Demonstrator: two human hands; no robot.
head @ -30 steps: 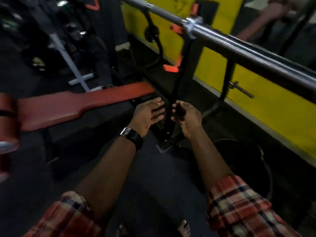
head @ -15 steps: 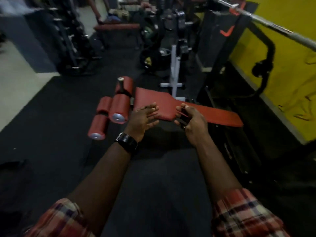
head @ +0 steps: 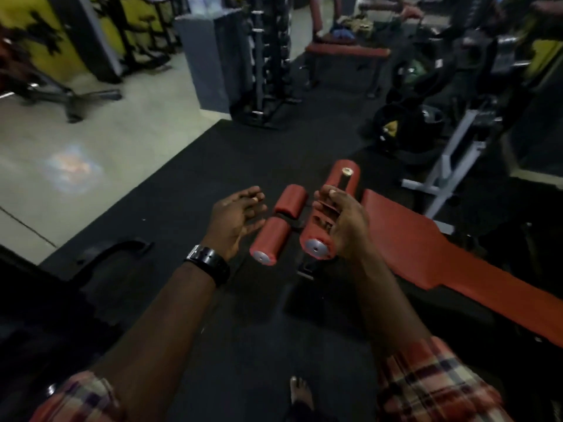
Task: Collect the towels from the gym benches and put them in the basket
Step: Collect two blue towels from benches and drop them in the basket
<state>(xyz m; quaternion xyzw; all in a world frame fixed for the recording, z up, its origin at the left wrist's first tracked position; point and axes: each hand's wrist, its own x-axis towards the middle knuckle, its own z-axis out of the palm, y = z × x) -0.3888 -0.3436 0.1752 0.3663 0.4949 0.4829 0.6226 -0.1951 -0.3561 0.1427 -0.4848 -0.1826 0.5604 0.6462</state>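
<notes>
My left hand [head: 237, 220] is held out over the black floor mat, empty, fingers apart, with a black watch on the wrist. My right hand [head: 345, 225] is beside it, fingers curled around a small dark object that I cannot identify. Both hover in front of the red foam rollers [head: 271, 239] at the end of a red slanted bench [head: 457, 263] with no towel on it. On a far red bench [head: 347, 51] lies a blurred heap of cloth [head: 350, 27], blue and mottled. No basket is visible.
A dumbbell rack [head: 271, 56] and a grey pillar [head: 207, 56] stand ahead. Dark weight plates [head: 408, 129] and a white metal frame [head: 447, 166] crowd the right. Pale tiled floor [head: 91, 153] lies left of the mat. A dark curved object [head: 115, 251] sits lower left.
The view has swung left, away from the yellow wall and the barbell, toward the gym floor. The slanted bench slid to the right. Both hands kept their pose in front of me.
</notes>
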